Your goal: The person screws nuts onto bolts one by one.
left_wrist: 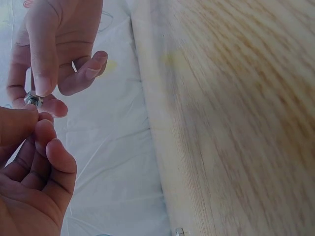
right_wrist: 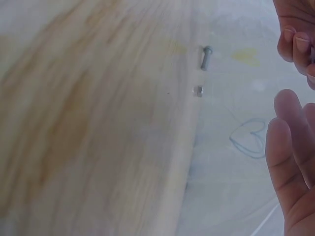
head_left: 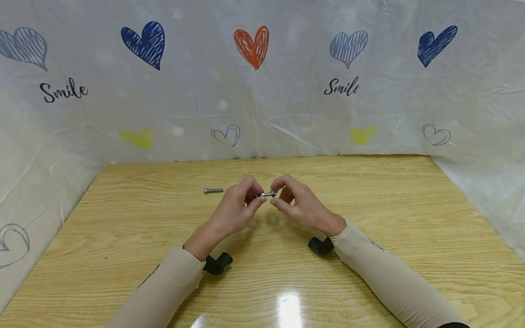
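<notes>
Beige sleeves [head_left: 397, 276] reach over the wooden table [head_left: 259, 273]. Beyond them, mid-scene, the left hand [head_left: 235, 205] and right hand [head_left: 302, 204] pinch opposite ends of a metal bolt [head_left: 268, 194]. Slightly farther, leftward, lie a loose bolt [head_left: 213, 190] and nut [right_wrist: 198, 91], before a heart-printed sheet [head_left: 286, 108].

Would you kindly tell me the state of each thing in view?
Left hand: pinching the held bolt
Right hand: pinching its hexagonal end
Held bolt: raised above the table
Loose bolt: lying on the table, untouched
Small metal piece, likely a nut: resting near the loose bolt, untouched
</notes>
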{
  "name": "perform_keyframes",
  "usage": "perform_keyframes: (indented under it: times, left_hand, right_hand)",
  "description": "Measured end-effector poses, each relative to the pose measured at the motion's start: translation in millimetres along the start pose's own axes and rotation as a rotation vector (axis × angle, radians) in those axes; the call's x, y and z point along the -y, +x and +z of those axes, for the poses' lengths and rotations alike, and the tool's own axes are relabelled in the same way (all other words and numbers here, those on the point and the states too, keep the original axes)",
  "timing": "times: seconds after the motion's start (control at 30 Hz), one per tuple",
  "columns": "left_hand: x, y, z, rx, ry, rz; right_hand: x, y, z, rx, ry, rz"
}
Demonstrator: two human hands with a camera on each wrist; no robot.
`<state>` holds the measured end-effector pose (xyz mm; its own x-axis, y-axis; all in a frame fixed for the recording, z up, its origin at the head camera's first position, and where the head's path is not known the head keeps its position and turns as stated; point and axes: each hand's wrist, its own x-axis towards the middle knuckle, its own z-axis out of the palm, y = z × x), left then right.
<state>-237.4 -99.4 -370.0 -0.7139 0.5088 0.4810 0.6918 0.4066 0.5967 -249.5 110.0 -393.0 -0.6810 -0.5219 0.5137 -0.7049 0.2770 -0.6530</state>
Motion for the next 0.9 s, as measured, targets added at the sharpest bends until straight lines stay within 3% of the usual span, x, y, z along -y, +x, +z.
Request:
perform_keyframes:
  times: [0.4,0.9]
  left_hand:
    - [-0.8,0.0,0.6,-0.014,-0.001,0.002]
    - [-1.7,-0.3,-0.8,0.009,0.000,0.003]
  right_hand:
    - [-2.2,0.3,0.3,0.030,-0.007,-0.007]
    - [-2.9,-0.3,0.4,0.009,-0.044,-0.007]
